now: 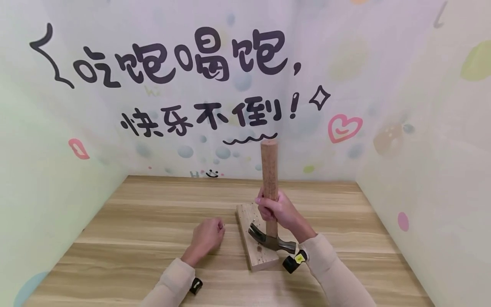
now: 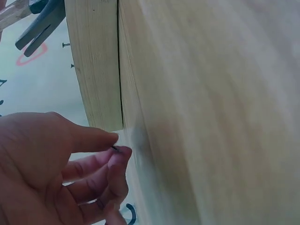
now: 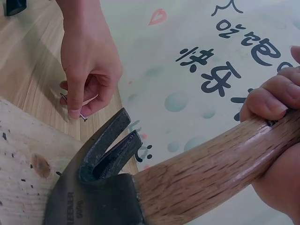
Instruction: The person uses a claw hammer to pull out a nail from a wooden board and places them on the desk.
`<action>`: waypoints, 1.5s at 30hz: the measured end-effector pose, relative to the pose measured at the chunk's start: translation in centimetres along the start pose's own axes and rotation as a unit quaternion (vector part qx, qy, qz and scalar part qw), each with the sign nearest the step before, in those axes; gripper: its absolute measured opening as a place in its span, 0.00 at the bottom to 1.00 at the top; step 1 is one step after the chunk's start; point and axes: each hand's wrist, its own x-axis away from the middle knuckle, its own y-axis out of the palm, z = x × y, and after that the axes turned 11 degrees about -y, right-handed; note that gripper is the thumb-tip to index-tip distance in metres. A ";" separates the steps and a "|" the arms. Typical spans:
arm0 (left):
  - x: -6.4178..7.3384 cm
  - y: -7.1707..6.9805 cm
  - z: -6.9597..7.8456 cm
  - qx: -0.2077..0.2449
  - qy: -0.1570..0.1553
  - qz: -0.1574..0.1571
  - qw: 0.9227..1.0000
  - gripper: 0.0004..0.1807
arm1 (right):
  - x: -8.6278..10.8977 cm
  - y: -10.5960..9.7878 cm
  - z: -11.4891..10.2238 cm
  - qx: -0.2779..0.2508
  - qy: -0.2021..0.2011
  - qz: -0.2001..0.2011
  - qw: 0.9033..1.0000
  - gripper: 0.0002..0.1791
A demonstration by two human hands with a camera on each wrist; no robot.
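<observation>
My right hand (image 1: 281, 209) grips the wooden handle of a claw hammer (image 1: 270, 170), which stands with its handle up and its steel head low over a wooden board (image 1: 264, 258). In the right wrist view the hammer's claw (image 3: 110, 145) is close to the camera. To the left of the board, my left hand (image 1: 209, 234) pinches a thin nail (image 3: 84, 117) between thumb and forefinger, low over the table. Most of that nail is hidden by the fingers. Two nails (image 2: 65, 45) stick out of the board's face in the left wrist view.
Board and hands are on a wood-grain table (image 1: 126, 238). A printed backdrop (image 1: 184, 157) with dark lettering rises behind it, with pale side walls left and right. The board is marked with small dark holes and a knot (image 3: 40, 166).
</observation>
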 end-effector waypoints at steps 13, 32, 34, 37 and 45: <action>-0.1 -0.2 -0.3 -0.007 -0.037 -0.015 0.999 0.13 | 0.1 -0.1 0.2 0.004 0.004 0.006 1.000 0.08; -0.5 -0.4 0.1 0.022 -0.066 -0.052 0.996 0.14 | 0.1 -0.3 0.3 0.002 -0.001 0.011 1.000 0.08; -0.4 -0.3 0.1 0.009 -0.064 -0.047 0.997 0.14 | 0.1 -0.3 0.2 0.003 -0.001 0.011 1.000 0.08; -0.4 -0.3 0.2 -0.017 -0.060 -0.041 0.997 0.15 | 0.2 -0.2 0.1 0.010 -0.001 0.014 1.000 0.08; -1.9 -0.3 2.1 -0.001 -0.043 -0.022 0.999 0.10 | 0.4 -0.1 0.1 0.011 0.000 0.020 1.000 0.07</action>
